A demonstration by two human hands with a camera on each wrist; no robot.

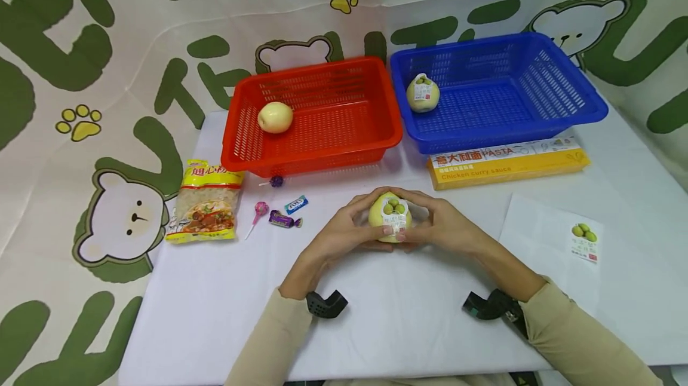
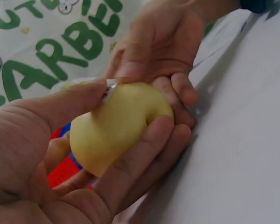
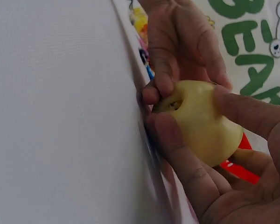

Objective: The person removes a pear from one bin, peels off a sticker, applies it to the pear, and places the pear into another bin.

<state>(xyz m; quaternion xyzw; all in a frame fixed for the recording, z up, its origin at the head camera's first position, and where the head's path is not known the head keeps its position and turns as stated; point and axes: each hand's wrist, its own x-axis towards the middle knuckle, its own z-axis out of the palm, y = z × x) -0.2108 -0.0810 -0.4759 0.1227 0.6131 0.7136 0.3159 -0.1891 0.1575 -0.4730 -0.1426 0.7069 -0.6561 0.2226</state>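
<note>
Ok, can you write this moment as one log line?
left hand: holds yellow fruit; right hand: holds it too; label: on yellow fruit; red basket: one pale fruit; blue basket: one labelled fruit

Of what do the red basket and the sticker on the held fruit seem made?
Red basket: probably moulded plastic, rather glossy, given its highlights and regular perforations. Sticker: likely printed paper or film, lying thin against the fruit; finish unclear.

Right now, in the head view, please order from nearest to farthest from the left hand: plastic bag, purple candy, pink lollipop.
1. Purple candy: left of the left hand.
2. Pink lollipop: left of that candy.
3. Plastic bag: farthest left.
</note>
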